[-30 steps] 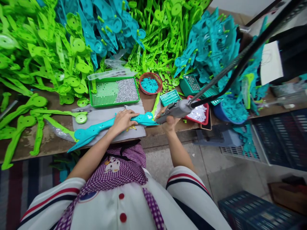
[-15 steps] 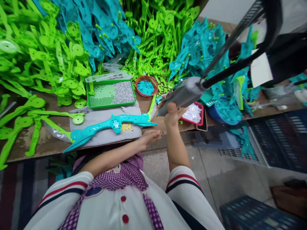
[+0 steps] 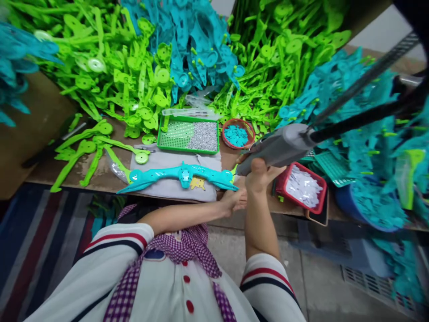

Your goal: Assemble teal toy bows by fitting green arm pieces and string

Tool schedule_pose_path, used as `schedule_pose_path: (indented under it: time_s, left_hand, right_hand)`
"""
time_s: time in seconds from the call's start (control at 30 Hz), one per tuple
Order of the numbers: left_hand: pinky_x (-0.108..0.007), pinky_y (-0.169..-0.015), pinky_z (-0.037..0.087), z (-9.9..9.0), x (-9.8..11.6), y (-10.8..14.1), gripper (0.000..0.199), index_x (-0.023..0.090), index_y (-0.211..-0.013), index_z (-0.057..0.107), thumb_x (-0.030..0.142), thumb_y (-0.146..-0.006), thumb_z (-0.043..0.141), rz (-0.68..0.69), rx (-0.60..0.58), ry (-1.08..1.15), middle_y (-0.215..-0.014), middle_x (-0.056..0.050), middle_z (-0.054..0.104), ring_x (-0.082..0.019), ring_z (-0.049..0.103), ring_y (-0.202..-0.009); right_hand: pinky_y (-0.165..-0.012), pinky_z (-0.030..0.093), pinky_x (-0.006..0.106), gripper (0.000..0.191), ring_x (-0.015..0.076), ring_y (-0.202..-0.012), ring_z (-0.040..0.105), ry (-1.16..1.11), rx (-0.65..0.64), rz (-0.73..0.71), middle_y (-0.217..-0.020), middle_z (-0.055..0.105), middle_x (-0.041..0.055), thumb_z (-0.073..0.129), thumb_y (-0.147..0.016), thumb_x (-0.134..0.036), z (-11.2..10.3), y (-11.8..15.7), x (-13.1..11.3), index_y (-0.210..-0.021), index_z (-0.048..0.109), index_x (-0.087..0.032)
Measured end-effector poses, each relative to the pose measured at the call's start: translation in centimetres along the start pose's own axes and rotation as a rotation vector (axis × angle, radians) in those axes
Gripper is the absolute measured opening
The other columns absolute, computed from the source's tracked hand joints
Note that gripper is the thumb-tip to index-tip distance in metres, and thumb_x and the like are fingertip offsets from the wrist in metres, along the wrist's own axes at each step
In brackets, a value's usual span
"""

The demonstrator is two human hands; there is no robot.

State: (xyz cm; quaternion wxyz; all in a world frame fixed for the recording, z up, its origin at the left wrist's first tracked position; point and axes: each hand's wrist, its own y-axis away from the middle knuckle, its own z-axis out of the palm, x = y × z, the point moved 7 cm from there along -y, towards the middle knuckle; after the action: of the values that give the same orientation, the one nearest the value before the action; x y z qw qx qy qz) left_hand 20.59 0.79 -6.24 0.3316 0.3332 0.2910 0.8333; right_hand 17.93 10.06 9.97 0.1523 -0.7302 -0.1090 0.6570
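Glossy turquoise plastic bow-shaped piece (image 3: pixel 185 175) lies unheld on a flat grey cloth (image 3: pixel 167 157). Head view: right hand (image 3: pixel 257 177) wrapped round a grey cylindrical corded tool (image 3: pixel 284 142), near the piece's end; left hand (image 3: pixel 234 201) half-curled, contents unclear. Risk: unsteadied, the piece could skid under pressure.

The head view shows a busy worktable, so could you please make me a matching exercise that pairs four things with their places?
Things
1. Grey tool
2. Long turquoise piece
3. White pieces
4. Silver parts

Places
A. At one end of a green tray
B. In the right hand
C. Across the grey cloth
D. In a red box

Right pairs: 1-B, 2-C, 3-D, 4-A
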Motion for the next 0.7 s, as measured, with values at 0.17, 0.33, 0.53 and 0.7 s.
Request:
schedule_pose_path:
  time_s: [0.17,0.33,0.53,0.7]
  left_hand:
    - [-0.036,-0.078,0.054,-6.6,4.5,9.7,0.024,0.017,-0.091,0.071,0.028,-0.07,0.075,0.138,-0.234,-0.424,-0.092,-0.009,0.073,-0.02,0.068,-0.08]
    - [-0.041,-0.097,0.048,-24.3,15.7,24.3,0.032,0.02,-0.106,0.064,0.04,-0.081,0.065,1.035,1.022,-0.701,-0.112,-0.01,0.066,-0.025,0.062,-0.108]
    - [-0.041,-0.088,0.052,-32.3,17.9,25.8,0.052,0.017,-0.126,0.052,0.047,-0.084,0.061,0.935,1.332,-0.702,-0.114,-0.014,0.065,-0.023,0.067,-0.083]
    - [-0.043,-0.088,0.053,-32.8,18.8,24.8,0.081,0.019,-0.141,0.039,0.04,-0.072,0.076,0.926,1.328,-0.758,-0.123,-0.016,0.062,-0.021,0.067,-0.074]
  right_hand:
    - [-0.06,0.049,0.034,0.041,0.0155,-0.062,0.056,0.11,-0.117,-0.129,-0.063,0.054,-0.0017,0.062,-0.077,-0.064,3.5,-1.7,-1.9,-0.07,0.059,-0.024]
    - [-0.062,0.046,0.031,0.032,0.0129,-0.063,0.051,0.08,-0.185,-0.097,-0.068,0.056,-0.0034,0.068,-0.075,-0.054,7.6,-2.0,-1.8,-0.078,0.062,-0.023]
    - [-0.06,0.043,0.027,0.034,0.0112,-0.063,0.049,-0.009,-0.057,-0.039,-0.069,0.054,-0.0035,0.062,-0.079,-0.056,13.8,-0.2,-1.4,-0.079,0.059,-0.022]
    - [-0.067,0.045,0.028,0.029,0.0128,-0.071,0.052,0.01,-0.088,-0.061,-0.077,0.056,-0.0014,0.06,-0.083,-0.052,19.5,0.4,-2.2,-0.088,0.06,-0.023]
